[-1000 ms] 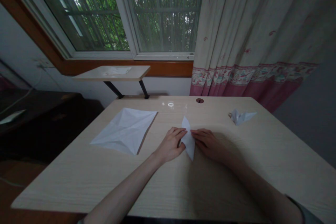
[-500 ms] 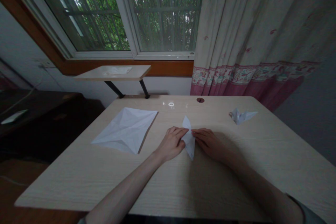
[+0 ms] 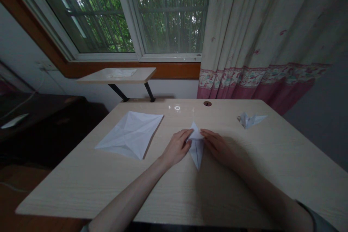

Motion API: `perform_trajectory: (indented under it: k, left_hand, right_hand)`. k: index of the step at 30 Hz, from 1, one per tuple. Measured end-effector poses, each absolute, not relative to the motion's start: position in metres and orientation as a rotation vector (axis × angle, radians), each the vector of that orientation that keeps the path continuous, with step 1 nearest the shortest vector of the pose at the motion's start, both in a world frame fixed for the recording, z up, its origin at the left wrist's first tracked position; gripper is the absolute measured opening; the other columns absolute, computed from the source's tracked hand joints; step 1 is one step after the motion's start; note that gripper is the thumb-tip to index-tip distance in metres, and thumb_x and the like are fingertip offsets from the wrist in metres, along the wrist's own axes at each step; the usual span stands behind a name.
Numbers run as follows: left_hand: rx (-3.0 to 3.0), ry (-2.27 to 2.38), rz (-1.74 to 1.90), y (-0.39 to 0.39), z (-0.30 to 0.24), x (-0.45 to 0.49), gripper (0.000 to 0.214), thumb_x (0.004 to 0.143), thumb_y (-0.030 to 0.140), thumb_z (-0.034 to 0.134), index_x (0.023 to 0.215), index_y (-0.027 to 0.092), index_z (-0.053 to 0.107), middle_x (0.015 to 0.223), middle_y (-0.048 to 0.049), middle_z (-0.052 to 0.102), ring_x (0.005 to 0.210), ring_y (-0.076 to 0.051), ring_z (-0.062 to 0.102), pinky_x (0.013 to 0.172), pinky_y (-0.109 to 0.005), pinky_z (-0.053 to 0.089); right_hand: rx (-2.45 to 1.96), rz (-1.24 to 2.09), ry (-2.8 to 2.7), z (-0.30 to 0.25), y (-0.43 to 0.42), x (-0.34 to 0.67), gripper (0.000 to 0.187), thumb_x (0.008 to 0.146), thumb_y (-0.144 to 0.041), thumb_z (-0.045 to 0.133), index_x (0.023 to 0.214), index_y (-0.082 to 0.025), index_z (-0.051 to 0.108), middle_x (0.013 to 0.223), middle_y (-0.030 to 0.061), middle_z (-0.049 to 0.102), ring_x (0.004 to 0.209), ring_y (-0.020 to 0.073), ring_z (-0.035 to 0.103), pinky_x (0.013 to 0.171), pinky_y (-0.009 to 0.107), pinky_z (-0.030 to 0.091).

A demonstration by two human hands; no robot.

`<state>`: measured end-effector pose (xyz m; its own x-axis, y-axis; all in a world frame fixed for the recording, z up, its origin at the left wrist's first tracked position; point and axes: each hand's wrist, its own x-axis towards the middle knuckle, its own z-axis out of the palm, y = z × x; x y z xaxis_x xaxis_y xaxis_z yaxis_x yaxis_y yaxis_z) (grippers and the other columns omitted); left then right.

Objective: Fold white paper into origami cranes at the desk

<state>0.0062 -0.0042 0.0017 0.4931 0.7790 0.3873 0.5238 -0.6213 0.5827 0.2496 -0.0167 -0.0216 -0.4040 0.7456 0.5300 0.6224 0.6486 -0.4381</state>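
Note:
A narrow, diamond-shaped piece of folded white paper (image 3: pixel 196 152) lies on the desk between my hands, one tip pointing toward me. A crease runs across it near its middle, and a slit shows down its lower half. My left hand (image 3: pixel 177 146) pinches its left edge between thumb and fingers. From the right, my right hand (image 3: pixel 217 146) has its fingertips closed on the opposite edge; its thumb is mostly hidden. Left of my hands a creased square sheet of white paper (image 3: pixel 132 134) lies spread out. To the right rests a folded paper crane (image 3: pixel 250 119).
The light wooden desk (image 3: pixel 163 195) carries a raised shelf (image 3: pixel 95 76) at its back left, with a white paper on top. A round cable hole (image 3: pixel 207 103) sits near the back edge. Behind are a window and a curtain (image 3: pixel 244 36). A dark surface (image 3: pixel 54 105) stands at left.
The folded paper's face has changed: a cross crease and a lower slit now show. Both hands have shifted slightly on its edges, fingertips now nearer its upper part.

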Motion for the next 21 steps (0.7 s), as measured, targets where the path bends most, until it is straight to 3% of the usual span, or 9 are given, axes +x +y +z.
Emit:
perform_trajectory:
  k: [6, 9, 12, 16, 21]
  left_hand:
    - [2.272, 1.073, 0.974, -0.0027, 0.0007, 0.0079, 0.040, 0.099, 0.019, 0.041, 0.139, 0.020, 0.047, 0.138, -0.0128, 0.057, 0.128, -0.025, 0.054, 0.112, -0.045, 0.043]
    - [2.166, 1.105, 0.990, -0.0038, 0.0007, 0.0080, 0.036, 0.099, 0.019, 0.044, 0.134, 0.020, 0.046, 0.120, -0.0110, 0.064, 0.105, -0.022, 0.064, 0.097, -0.040, 0.051]
    - [2.050, 1.123, 0.981, -0.0039, -0.0012, 0.0075, 0.029, 0.098, 0.020, 0.046, 0.127, 0.020, 0.045, 0.096, -0.0042, 0.064, 0.080, -0.017, 0.063, 0.080, -0.033, 0.054]
    - [2.087, 1.067, 1.058, -0.0019, -0.0039, 0.0070, 0.018, 0.097, 0.018, 0.046, 0.115, 0.021, 0.046, 0.113, -0.0077, 0.061, 0.092, -0.017, 0.062, 0.087, -0.033, 0.052]
    - [2.244, 1.014, 1.068, -0.0005, -0.0025, 0.0071, 0.020, 0.095, 0.010, 0.045, 0.111, 0.022, 0.050, 0.127, -0.0101, 0.054, 0.121, -0.021, 0.054, 0.106, -0.038, 0.045]
  right_hand:
    - [-1.037, 0.200, -2.050, -0.0260, -0.0138, 0.2481, 0.027, 0.101, -0.023, 0.043, 0.124, -0.026, 0.056, 0.130, 0.0115, 0.063, 0.123, 0.0241, 0.060, 0.104, 0.049, 0.053]
    - [-1.027, 0.229, -1.991, -0.0277, -0.0114, 0.2483, 0.025, 0.099, -0.020, 0.043, 0.123, -0.025, 0.050, 0.124, 0.0136, 0.062, 0.111, 0.0238, 0.065, 0.094, 0.047, 0.058]
    - [-1.013, 0.256, -1.986, -0.0264, -0.0095, 0.2484, 0.024, 0.097, -0.017, 0.042, 0.118, -0.026, 0.050, 0.118, 0.0119, 0.062, 0.108, 0.0238, 0.065, 0.092, 0.046, 0.058]
    - [-1.045, 0.276, -2.040, -0.0248, -0.0091, 0.2467, 0.020, 0.097, -0.017, 0.041, 0.108, -0.027, 0.056, 0.120, 0.0112, 0.060, 0.116, 0.0256, 0.061, 0.099, 0.049, 0.053]
    - [-1.102, 0.213, -2.076, -0.0283, -0.0098, 0.2454, 0.022, 0.098, -0.018, 0.043, 0.112, -0.027, 0.057, 0.132, 0.0121, 0.055, 0.123, 0.0263, 0.058, 0.103, 0.051, 0.052]
